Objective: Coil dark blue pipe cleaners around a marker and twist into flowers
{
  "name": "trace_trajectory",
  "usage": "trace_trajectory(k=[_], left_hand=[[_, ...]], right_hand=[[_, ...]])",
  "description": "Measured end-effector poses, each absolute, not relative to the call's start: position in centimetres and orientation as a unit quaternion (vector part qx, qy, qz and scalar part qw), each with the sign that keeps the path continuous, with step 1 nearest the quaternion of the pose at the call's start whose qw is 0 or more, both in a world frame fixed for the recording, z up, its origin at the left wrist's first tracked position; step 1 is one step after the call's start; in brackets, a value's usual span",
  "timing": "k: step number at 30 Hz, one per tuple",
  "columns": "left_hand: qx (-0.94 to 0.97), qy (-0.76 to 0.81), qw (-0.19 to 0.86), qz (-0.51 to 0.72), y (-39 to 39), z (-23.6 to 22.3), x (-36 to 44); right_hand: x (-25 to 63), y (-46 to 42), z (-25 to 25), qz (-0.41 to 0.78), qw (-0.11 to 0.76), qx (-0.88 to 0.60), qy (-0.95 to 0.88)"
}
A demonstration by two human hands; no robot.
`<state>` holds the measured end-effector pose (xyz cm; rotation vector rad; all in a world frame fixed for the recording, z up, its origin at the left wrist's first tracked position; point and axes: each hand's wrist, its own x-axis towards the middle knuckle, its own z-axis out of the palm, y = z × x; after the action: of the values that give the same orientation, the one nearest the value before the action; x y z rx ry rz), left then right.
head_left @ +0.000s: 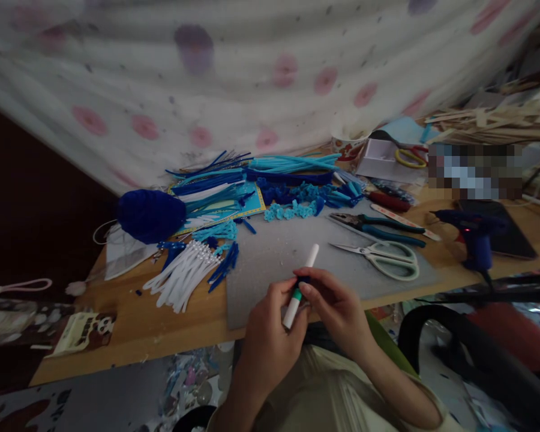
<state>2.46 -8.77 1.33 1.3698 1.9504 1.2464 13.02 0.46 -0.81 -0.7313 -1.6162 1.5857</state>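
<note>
Both my hands meet over the near edge of a grey felt mat (pixel 288 252). My left hand (pixel 270 333) grips the lower part of a white stick (pixel 302 283) with a green band; the stick tilts up to the right. My right hand (pixel 335 303) pinches a small dark blue piece (pixel 303 280) against the stick's middle. I cannot make out what the blue piece is.
On the wooden table (pixel 130 324) lie blue and white pipe cleaners (pixel 252 180), white strips with pearls (pixel 184 270), a dark blue pompom (pixel 150 215), pliers (pixel 378 227), scissors (pixel 387 257) and a blue glue gun (pixel 474 237). A black chair frame (pixel 468 342) stands at the right.
</note>
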Motion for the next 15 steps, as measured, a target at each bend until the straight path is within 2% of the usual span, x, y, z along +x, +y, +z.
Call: trace_trajectory(k=[8,15], left_hand=[[0.561,0.722,0.029,0.404,-8.5,0.2,3.3],[0.535,0.733,0.085,0.411,-7.9,0.3,4.2]], right_hand=[[13.0,1.8,-0.8,0.601,0.358,-0.284,-0.656],[13.3,5.5,-1.7,0.578,0.381,-0.306,-0.653]])
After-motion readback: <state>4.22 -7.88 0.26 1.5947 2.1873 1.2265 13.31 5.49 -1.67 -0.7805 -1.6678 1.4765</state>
